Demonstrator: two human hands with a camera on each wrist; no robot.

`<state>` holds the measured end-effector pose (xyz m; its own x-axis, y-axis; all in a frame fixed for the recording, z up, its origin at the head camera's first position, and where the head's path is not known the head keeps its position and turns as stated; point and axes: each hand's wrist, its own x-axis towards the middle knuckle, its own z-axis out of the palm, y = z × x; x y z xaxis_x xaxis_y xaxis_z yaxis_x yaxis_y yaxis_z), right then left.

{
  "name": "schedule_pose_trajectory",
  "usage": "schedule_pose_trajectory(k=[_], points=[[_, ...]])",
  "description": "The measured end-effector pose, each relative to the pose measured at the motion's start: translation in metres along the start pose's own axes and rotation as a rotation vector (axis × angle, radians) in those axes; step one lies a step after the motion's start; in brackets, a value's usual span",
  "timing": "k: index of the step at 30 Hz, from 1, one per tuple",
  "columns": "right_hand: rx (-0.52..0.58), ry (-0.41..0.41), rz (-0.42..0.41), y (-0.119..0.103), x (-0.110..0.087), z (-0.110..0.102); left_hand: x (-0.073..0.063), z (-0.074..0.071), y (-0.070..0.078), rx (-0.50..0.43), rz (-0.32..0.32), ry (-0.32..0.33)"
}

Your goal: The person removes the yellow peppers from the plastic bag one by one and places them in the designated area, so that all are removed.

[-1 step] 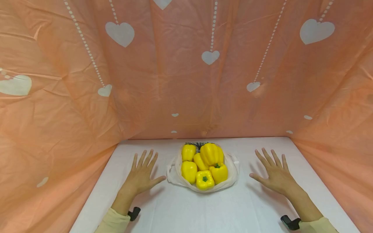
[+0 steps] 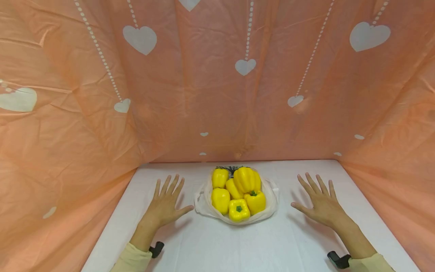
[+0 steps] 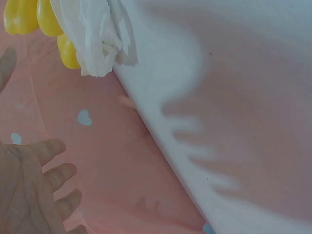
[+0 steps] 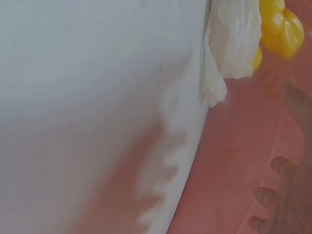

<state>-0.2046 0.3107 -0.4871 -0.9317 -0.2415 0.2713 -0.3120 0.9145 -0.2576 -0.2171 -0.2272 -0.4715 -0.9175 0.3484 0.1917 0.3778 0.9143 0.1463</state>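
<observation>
Several yellow bell peppers sit heaped in a white plastic bag with its mouth rolled down around them. One pepper at the front turns its green stem upward. To the bag's left, my left hand hovers over the table with fingers spread and holds nothing. My right hand is likewise spread above the table on the right, apart from the bag. In the left wrist view, part of the left hand shows below the bag; the right wrist view shows the right hand at its edge.
A white-covered table carries the bag. An orange curtain with pale hearts encloses the back and both sides. Dark bands are worn at both wrists, beside light yellow sleeves. Both hands cast shadows on the table.
</observation>
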Motion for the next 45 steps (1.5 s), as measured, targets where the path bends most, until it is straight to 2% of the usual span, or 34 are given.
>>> schedule_pose_trajectory(k=[10,17,24,36,45], points=[[0.044,-0.053,-0.006,-0.009,0.003,0.0,0.003,0.002,0.006,-0.016,0.022,-0.016],[0.065,-0.055,-0.042,-0.02,0.007,0.006,0.007,0.011,0.01,-0.036,0.04,-0.054],[0.09,-0.05,-0.098,-0.037,0.022,0.012,0.012,0.019,0.016,-0.016,0.047,-0.121],[0.139,-0.072,-0.162,-0.061,0.046,0.013,0.017,0.028,0.028,-0.027,0.056,-0.136],[0.123,-0.091,-0.196,-0.073,0.065,0.019,0.021,0.035,0.036,-0.099,0.03,-0.156]])
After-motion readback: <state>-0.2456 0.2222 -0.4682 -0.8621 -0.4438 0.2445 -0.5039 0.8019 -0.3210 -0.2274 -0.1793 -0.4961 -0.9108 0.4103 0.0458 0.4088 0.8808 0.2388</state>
